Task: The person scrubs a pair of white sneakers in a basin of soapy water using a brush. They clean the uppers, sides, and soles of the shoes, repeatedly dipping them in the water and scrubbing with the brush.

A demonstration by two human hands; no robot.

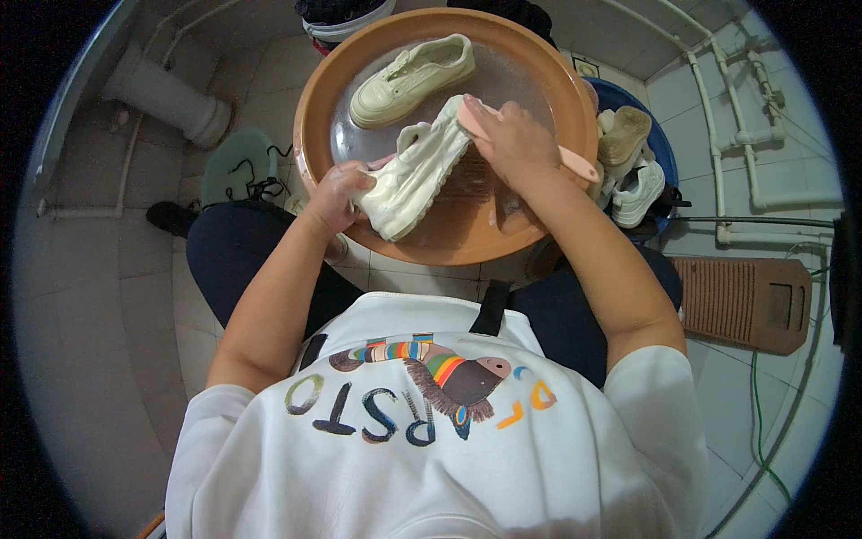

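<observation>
The wet-looking white shoe (pixel 406 184) is held over the orange basin (pixel 310 108), its near end pinched by the left hand's (pixel 338 193) fingers. The pink brush (pixel 575 163) is gripped in the right hand's (pixel 516 142) curled fingers, against the shoe's far end. Slippage into the basin is judged possible if wetness weakens the left hold; the second shoe (pixel 409 85), inside the basin, could be struck.
</observation>
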